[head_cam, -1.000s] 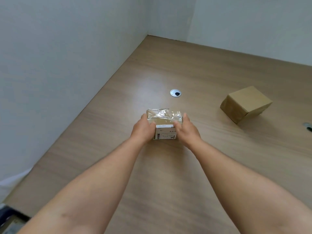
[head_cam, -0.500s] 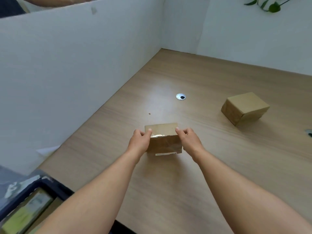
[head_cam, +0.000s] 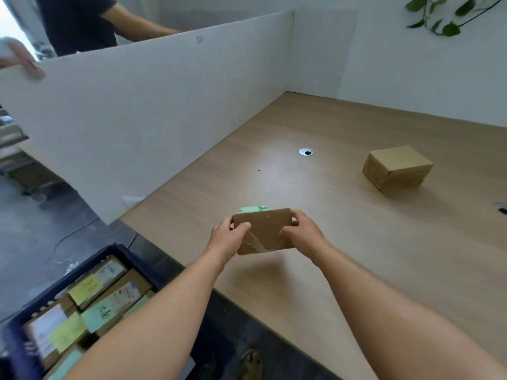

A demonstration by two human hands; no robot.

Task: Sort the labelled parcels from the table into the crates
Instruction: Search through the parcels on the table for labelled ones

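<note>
Two hands hold one parcel [head_cam: 264,231] above the near part of the worktop [head_cam: 356,242]. The left hand [head_cam: 227,238] grips its left edge, thumb curled over the brown face; the right hand [head_cam: 303,233] grips its right edge with fingers wrapped round the far side. The parcel is tilted, plain brown face toward the camera, with a green label [head_cam: 252,209] showing along its top edge.

One second parcel [head_cam: 396,167] – plain brown, with no label in view – rests on the worktop well apart, to the right and farther back. Two round cable holes are visible: one [head_cam: 305,152] mid-worktop, one [head_cam: 500,209] at the right edge.

One dark blue crate [head_cam: 129,259] stands on the floor below the worktop's near left corner. It holds several parcels with yellow and green labels – the exact count cannot be told. A white partition [head_cam: 164,105] runs along the worktop's left side.
</note>
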